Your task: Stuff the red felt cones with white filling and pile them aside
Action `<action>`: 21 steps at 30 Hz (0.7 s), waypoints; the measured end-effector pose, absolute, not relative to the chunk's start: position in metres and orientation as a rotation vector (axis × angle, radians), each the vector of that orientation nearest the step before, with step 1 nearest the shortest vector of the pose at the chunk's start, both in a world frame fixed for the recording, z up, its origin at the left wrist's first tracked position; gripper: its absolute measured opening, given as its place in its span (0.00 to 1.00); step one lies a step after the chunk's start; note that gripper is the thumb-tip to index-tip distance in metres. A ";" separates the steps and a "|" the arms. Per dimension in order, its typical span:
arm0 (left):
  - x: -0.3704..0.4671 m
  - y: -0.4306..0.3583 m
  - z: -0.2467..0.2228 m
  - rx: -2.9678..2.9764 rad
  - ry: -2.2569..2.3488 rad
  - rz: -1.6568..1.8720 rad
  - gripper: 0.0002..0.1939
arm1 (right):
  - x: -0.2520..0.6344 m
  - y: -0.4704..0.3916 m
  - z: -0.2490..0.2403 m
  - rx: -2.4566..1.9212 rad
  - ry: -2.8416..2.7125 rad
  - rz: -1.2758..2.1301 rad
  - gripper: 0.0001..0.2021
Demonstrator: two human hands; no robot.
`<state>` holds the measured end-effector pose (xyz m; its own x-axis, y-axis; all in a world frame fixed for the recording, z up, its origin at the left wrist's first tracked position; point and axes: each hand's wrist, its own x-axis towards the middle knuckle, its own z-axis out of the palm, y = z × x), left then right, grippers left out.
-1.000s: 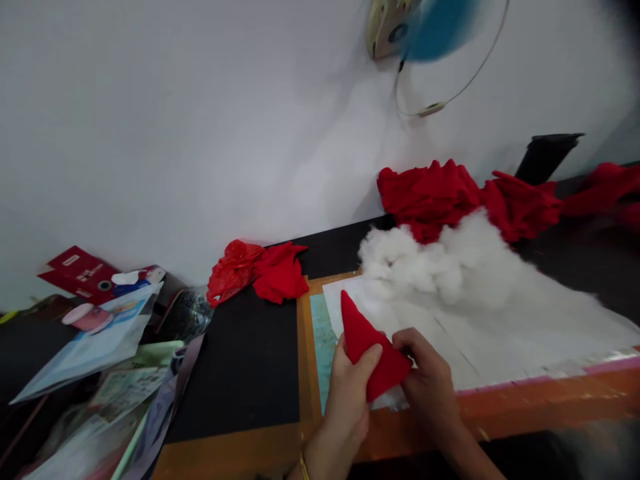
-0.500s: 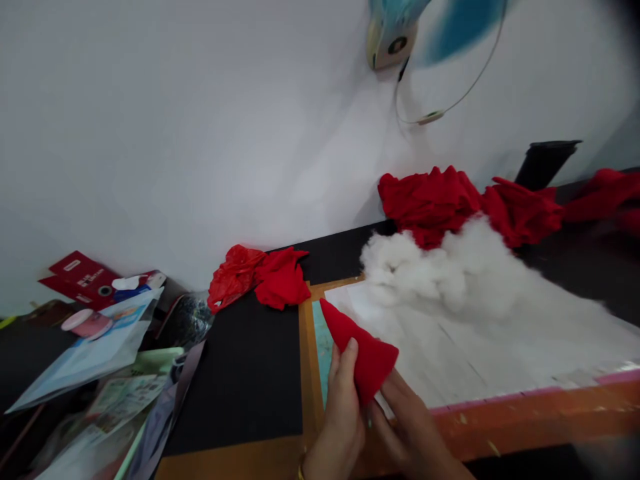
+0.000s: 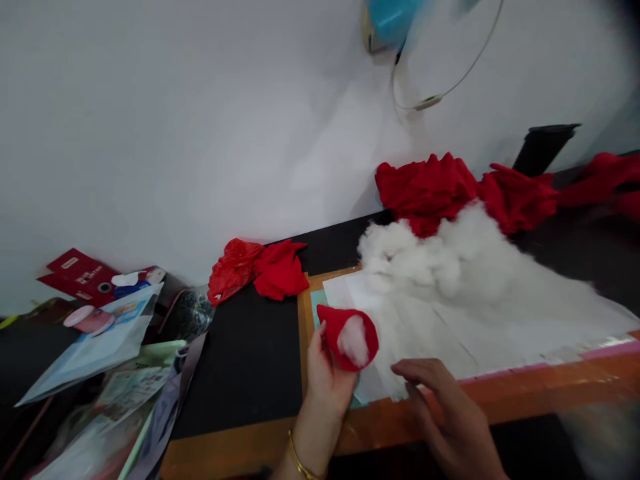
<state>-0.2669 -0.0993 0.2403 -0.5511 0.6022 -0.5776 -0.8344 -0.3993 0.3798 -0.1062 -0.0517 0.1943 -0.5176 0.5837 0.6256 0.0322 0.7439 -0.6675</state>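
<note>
My left hand [image 3: 327, 373] is wrapped round a red cone-shaped cloth piece [image 3: 336, 324], its round mouth tilted toward me and its tip pointing up and left. White stuffing [image 3: 353, 341] shows inside the mouth. To the right of the cone and apart from it, my right hand [image 3: 440, 407] hovers over the front edge of the table with fingers stretched out and nothing in them. A large heap of fluffy white stuffing [image 3: 450, 260] lies beyond my hands on white sheets [image 3: 425, 340].
Piles of red cloth [image 3: 425, 187] lie along the wall, with a red plastic bag [image 3: 235, 267] farther left. A black container [image 3: 545, 148] stands at the back right. Packets and a green tray [image 3: 159, 353] clutter the left. A blue fan [image 3: 393, 20] hangs above.
The cone has turned so its mouth with the stuffing faces me. My right hand has come off it and moved right, while my left hand still holds it.
</note>
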 end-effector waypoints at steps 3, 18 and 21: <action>-0.261 -0.099 0.241 -0.432 0.841 1.949 0.11 | -0.119 -0.055 0.193 -0.332 -2.136 0.449 0.17; -0.242 -0.109 0.230 -0.212 0.950 1.871 0.18 | -0.132 -0.031 0.206 -0.266 -2.361 0.259 0.10; -0.236 -0.108 0.221 -0.160 0.956 1.892 0.15 | -0.146 -0.028 0.206 -0.294 -2.405 0.184 0.12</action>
<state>-0.2360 -0.1081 0.2213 -0.5179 0.7051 -0.4843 -0.8082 -0.2178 0.5471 -0.1459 -0.0276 0.2062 -0.7316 0.2600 0.6302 0.1612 0.9642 -0.2106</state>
